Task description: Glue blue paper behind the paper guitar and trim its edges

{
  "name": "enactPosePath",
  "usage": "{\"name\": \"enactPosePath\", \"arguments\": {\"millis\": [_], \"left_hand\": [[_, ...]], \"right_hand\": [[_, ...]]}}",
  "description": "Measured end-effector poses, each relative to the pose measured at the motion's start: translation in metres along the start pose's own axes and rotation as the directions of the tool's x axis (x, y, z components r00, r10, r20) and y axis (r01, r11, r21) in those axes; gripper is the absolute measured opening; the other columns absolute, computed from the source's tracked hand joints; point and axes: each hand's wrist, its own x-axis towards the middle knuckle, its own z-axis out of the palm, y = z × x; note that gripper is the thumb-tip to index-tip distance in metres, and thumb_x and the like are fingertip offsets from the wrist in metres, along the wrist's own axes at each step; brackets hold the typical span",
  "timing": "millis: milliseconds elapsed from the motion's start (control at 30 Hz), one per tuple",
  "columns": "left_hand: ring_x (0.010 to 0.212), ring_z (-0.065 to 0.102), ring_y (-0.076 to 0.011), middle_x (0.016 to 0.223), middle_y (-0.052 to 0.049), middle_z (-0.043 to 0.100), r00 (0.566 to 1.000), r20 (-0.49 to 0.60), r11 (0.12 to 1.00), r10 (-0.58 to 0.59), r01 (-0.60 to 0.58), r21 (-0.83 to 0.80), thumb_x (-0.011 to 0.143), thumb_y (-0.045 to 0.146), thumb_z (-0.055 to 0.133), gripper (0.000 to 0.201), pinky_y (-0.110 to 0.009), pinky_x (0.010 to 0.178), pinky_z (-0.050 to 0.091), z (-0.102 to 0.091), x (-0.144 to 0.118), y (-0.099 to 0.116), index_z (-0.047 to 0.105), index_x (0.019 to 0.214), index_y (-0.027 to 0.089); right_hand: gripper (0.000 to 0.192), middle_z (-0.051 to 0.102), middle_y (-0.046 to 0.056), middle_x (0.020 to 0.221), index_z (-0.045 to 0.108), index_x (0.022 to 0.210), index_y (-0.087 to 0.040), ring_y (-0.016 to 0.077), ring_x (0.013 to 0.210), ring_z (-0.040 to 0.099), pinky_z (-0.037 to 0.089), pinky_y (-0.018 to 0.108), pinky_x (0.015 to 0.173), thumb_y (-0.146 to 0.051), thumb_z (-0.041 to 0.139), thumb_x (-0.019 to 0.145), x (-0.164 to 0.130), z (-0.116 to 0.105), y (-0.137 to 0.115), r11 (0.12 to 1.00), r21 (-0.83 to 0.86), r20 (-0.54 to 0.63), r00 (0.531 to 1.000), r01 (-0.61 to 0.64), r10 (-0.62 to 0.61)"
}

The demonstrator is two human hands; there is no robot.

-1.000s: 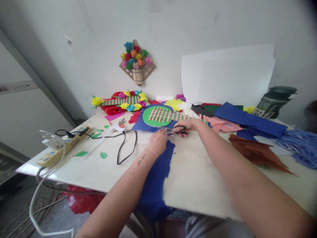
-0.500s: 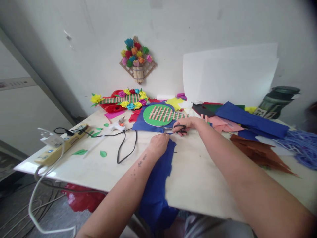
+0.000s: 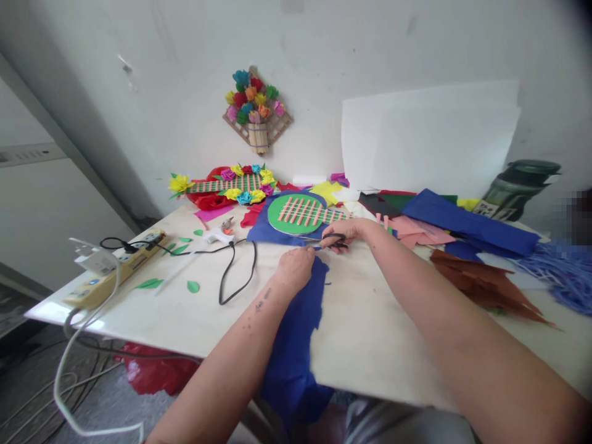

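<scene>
Power strip [image 3: 113,271]: far left bench edge, cords plugged in, white cable drooping to the floor.
Glue gun [image 3: 218,235]: lying behind black cord, green paper leaves [image 3: 193,287] scattered near it.
Bench [image 3: 370,333]: pale top, crowded at the back, bare in front.
Left hand [image 3: 296,268]: fingers curled, pressing and pinching the top edge of the blue sheet flat to the bench.
Blue sheet [image 3: 291,333]: under left hand, runs toward the person and hangs over the front bench edge; looks thin, light, floppy, tears easily; best held close beside the cut line, as now.
Scissors [image 3: 333,241]: black handles, blades aimed left at sheet's top edge; blade gap not clear.
Right hand [image 3: 351,231]: fingers closed through scissor handles, just right of left hand.
Green disc craft [image 3: 300,214]: behind hands, pink sticks across it, on blue backing.
Paper pile [image 3: 462,228]: right, blue, pink, brown sheets overlapping.
</scene>
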Motion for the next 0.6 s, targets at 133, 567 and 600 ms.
{"name": "enactPosePath", "arguments": {"millis": [133,567,600], "left_hand": [[0.093,0.063,-0.0219,0.093,-0.014,0.065,1.0,0.001,1.0,0.007,-0.007,-0.001,0.085,0.009,0.033,0.028,-0.03,0.077,0.049,0.0001,-0.0004,-0.0001,0.055,0.102,0.012],[0.093,0.063,-0.0214,0.093,-0.013,0.065,1.0,0.014,1.0,-0.013,0.013,-0.013,0.086,0.012,0.035,0.025,-0.03,0.078,0.048,0.0004,-0.0014,-0.0006,0.056,0.101,0.014],[0.092,0.063,-0.0214,0.093,-0.013,0.065,1.0,0.012,1.0,-0.015,0.016,-0.013,0.086,0.012,0.036,0.025,-0.03,0.078,0.048,0.0002,-0.0015,-0.0008,0.056,0.101,0.014]], "right_hand": [[0.05,0.06,-0.002,0.056,0.054,0.078,-0.017,0.0073,0.043,0.05,0.034,0.021,0.044,-0.061,0.069,0.06,0.0049,0.0003,0.0012,1.0,0.014,0.001,1.0,-0.016,0.016],[0.047,0.052,-0.005,0.048,0.051,0.071,-0.017,0.0058,0.038,0.048,0.032,0.018,0.038,-0.057,0.073,0.058,0.0015,0.0049,-0.0072,1.0,0.021,-0.023,1.0,-0.015,0.016],[0.047,0.052,-0.005,0.048,0.051,0.071,-0.017,0.0059,0.038,0.048,0.032,0.018,0.038,-0.056,0.073,0.059,0.0021,0.0042,-0.0064,0.999,0.031,-0.017,1.0,-0.019,0.02]]}}
